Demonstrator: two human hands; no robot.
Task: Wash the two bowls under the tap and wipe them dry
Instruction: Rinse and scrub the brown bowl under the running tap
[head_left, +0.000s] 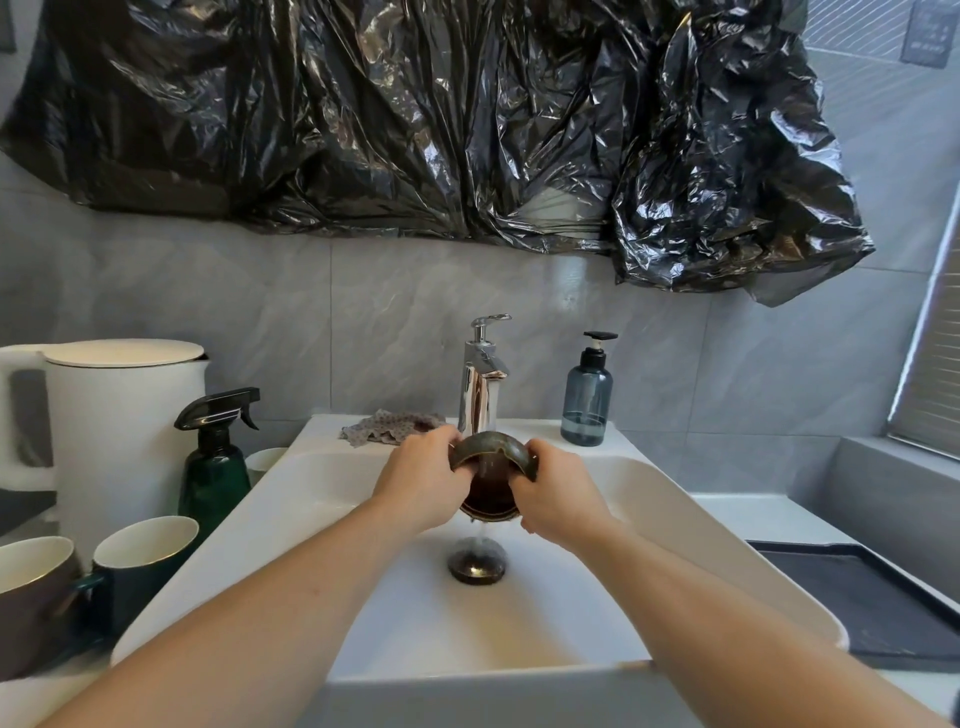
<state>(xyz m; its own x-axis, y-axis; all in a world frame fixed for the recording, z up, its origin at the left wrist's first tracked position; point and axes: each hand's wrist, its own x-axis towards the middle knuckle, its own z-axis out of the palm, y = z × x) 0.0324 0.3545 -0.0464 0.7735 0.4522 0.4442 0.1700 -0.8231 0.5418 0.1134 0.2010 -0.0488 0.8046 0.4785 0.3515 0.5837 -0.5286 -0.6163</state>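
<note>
A dark brown bowl (491, 480) is held tilted toward me under the chrome tap (480, 384), over the white sink (291, 499). My left hand (418, 478) grips its left rim and my right hand (558, 493) grips its right rim. Water runs off the bowl's lower edge onto the dark drain plug (477, 564). A patterned grey cloth (387, 427) lies on the sink ledge behind my left hand. I see no second bowl.
Left of the sink stand a green spray bottle (215, 467), a white kettle (119, 431) and two mugs (140, 561). A blue soap dispenser (588, 397) stands right of the tap. A dark mat (872, 597) lies on the right counter. Black plastic sheeting (441, 114) hangs above.
</note>
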